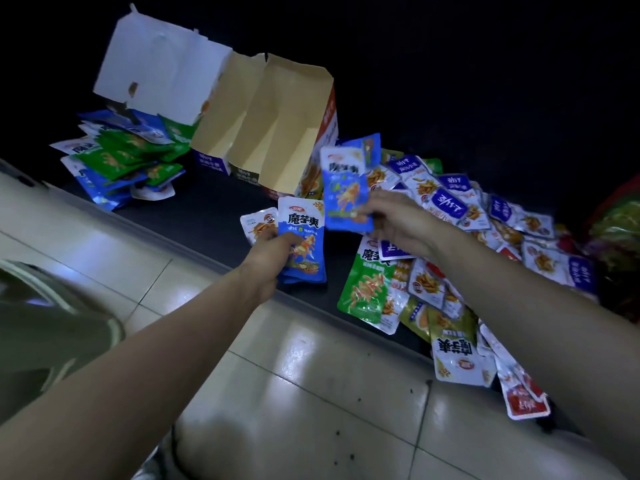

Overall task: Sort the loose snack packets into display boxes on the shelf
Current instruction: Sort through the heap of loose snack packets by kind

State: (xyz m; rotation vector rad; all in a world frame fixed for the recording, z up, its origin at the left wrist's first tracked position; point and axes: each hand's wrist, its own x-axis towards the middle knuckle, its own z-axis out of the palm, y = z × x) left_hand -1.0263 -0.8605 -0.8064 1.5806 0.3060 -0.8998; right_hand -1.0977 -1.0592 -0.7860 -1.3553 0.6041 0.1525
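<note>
Both hands [272, 249] [394, 216] hold blue packets [306, 233] [344, 188] before the empty box [263, 126].

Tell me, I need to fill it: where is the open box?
The open box stands upper centre in the head view, on the dark shelf, between a green-and-blue packet pile (left) and the loose heap (right).

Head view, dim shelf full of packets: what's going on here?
A person is sorting snack packets on a dark shelf. The left-hand grip holds a small stack of blue packets; the right-hand grip pinches one more blue packet, held above the mixed pile on the right. An open display box stands behind the hands, with a heap of blue and green packets to its left.
</note>
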